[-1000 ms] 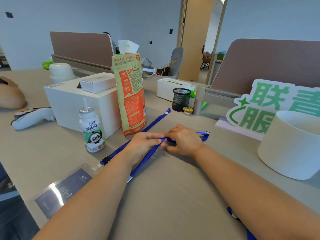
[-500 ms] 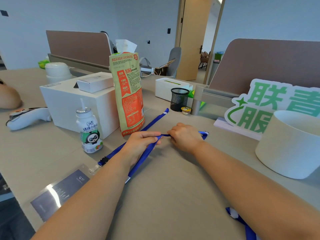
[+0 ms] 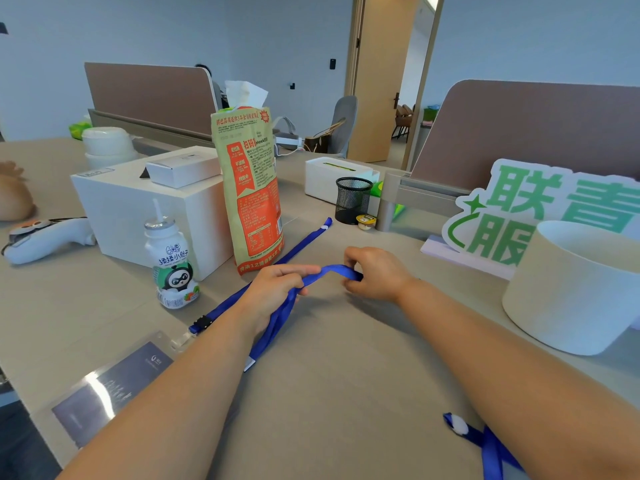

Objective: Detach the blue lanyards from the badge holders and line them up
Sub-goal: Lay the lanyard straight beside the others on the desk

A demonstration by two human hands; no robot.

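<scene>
Lanyard [image 3: 333,270] now higher between left grip [image 3: 274,289], right grip [image 3: 375,275]

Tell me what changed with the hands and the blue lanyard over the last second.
The left hand and right hand, close together and pressing the blue lanyard flat on the table, have drawn apart. Both now pinch it, and the stretch between them arches up off the table. The second lanyard beside the snack bag, the badge holder and the drink bottle stayed put.

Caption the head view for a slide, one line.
Left hand and right hand pinch a blue lanyard above the desk, a second lanyard lying alongside.
</scene>
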